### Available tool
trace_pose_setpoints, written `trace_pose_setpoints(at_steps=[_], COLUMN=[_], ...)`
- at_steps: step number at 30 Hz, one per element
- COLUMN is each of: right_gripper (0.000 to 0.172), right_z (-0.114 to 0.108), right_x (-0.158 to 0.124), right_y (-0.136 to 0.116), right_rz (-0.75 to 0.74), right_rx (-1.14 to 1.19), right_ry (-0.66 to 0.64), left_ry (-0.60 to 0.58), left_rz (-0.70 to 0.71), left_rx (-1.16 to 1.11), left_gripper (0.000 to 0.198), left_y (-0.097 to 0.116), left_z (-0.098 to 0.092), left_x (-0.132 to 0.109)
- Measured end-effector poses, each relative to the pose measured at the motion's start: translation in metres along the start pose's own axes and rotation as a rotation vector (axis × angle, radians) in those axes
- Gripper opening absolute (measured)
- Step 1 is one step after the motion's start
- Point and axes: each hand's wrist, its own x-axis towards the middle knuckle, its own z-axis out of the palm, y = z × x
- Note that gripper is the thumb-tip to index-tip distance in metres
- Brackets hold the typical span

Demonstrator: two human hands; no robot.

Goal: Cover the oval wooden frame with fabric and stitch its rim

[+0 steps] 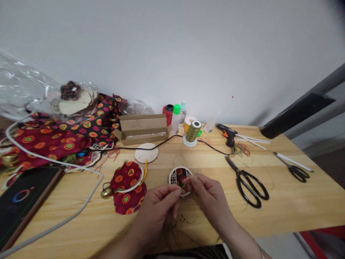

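My left hand (161, 205) and my right hand (208, 194) meet over the table, each with thumb and forefinger pinched together. Between their fingertips a bit of thin greenish thread (183, 186) shows faintly. Right under the fingertips lies a round ornament (172, 177) with a pale cut-out lattice rim and dark patterned fabric; the fingers cover its lower part. Left of my left hand are round pieces of dark red patterned fabric (126, 177), one over a white ring, with a brass bell (106, 191) beside them. Loose dark thread is scattered below my hands.
Big black scissors (246, 183) lie to the right, smaller scissors (293, 169) farther off. Behind stand an olive thread spool (193, 132), a cardboard box (144, 136) and a glue gun (228, 133). A phone (29, 201) and a white cable (70, 215) occupy the left.
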Motion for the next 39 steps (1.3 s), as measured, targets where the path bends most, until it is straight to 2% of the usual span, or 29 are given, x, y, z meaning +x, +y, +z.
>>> trace_pose_setpoints(at_steps=[4, 9, 17, 30, 39], right_gripper=[0.019, 0.006, 0.012, 0.013, 0.014], right_z=[0.001, 0.005, 0.005, 0.003, 0.002], right_x=[-0.001, -0.001, -0.004, -0.010, -0.011], right_y=[-0.002, -0.005, -0.007, -0.005, 0.000], right_rz=[0.058, 0.088, -0.121, -0.430, -0.500], right_rx=[0.061, 0.089, -0.129, -0.349, -0.445], right_ry=[-0.045, -0.013, 0.065, 0.087, 0.089], left_ry=[-0.009, -0.025, -0.006, 0.078, 0.064], left_rz=[0.013, 0.006, -0.012, -0.003, 0.007], left_rx=[-0.009, 0.015, -0.054, 0.054, 0.120], left_gripper=[0.024, 0.024, 0.023, 0.022, 0.022], left_y=[-0.001, -0.001, -0.001, 0.002, 0.003], left_z=[-0.001, -0.001, -0.001, 0.002, 0.001], left_x=[-0.001, 0.000, 0.000, 0.000, -0.001])
